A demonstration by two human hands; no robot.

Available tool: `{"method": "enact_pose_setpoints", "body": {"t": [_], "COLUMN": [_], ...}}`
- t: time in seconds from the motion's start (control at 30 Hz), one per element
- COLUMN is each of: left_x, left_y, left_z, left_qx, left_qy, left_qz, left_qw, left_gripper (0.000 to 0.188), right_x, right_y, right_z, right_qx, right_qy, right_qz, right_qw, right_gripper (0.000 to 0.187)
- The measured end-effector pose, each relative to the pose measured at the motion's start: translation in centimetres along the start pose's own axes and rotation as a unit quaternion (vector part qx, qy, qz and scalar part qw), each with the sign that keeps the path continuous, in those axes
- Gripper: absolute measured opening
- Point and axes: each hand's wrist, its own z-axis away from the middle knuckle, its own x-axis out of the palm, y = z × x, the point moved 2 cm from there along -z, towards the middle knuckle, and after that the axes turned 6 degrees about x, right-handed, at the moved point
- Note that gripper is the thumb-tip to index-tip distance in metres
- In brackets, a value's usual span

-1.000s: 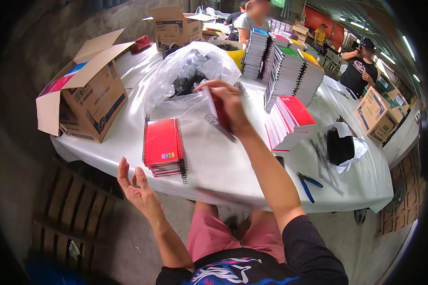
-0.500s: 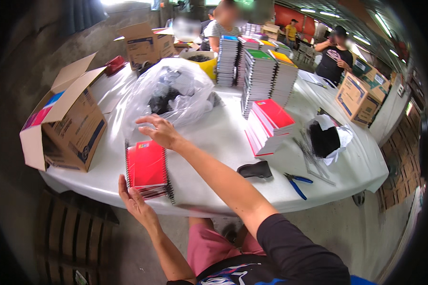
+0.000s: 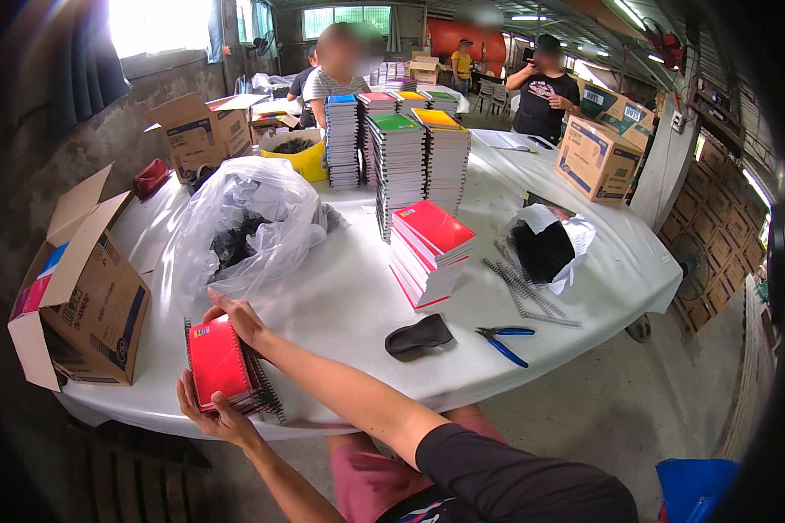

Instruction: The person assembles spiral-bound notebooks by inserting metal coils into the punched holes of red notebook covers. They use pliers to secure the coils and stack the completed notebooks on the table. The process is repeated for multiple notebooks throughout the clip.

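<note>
1. A stack of red notebooks [image 3: 222, 359] is found at the near left part of the white tabletop [image 3: 323, 296], with spiral edges to be seen along both long sides.
2. In the picture of one second ago, a notebook was being carried by the right hand [image 3: 246, 324]; now no separate notebook is seen there. The coloured lettering on the top cover has passed from the near end to the far end, so one more notebook was probably added.
3. The right hand has been brought down to the far end of the stack. Its fingers are bent against the edge; how firmly they are pressed cannot be told.
4. The near left corner is touched by the left hand [image 3: 222, 425], its fingers on the side and its thumb apart from them. Whether the stack is really clamped cannot be told.
5. By this change the stack is enclosed between both hands, and it is judged that its edges are being steadied or aligned.
6. Another pile of red notebooks [image 3: 426, 261] is standing well apart, to the right, with blue-handled pliers [image 3: 506, 344] and a black pouch [image 3: 419, 336] nearer.
</note>
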Motion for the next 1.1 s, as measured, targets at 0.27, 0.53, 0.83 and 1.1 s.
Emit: {"method": "enact_pose_setpoints", "body": {"t": [0.27,0.53,0.83,1.1], "left_x": [-0.5,0.0,0.1,-3.0], "left_y": [-0.9,-1.0,-1.4,-0.8], "left_z": [0.0,0.6,0.6,-0.6], "left_qx": [-0.026,-0.043,-0.039,0.060], "left_qy": [-0.029,0.014,0.017,0.048], "left_qz": [0.071,0.082,0.054,-0.088], "left_qw": [0.997,0.996,0.998,0.993], "left_gripper": [0.092,0.093,0.090,0.087], "right_x": [-0.1,-0.1,0.1,-13.7], "right_y": [0.2,1.2,-3.4,-20.8], "right_z": [0.9,-0.1,2.3,12.8], "right_qx": [-0.013,-0.031,-0.176,-0.393], "right_qy": [-0.010,0.091,0.138,0.437], "right_qz": [-0.036,0.136,0.342,0.575], "right_qw": [0.999,0.986,0.913,0.570], "right_gripper": [0.063,0.061,0.037,0.047]}}
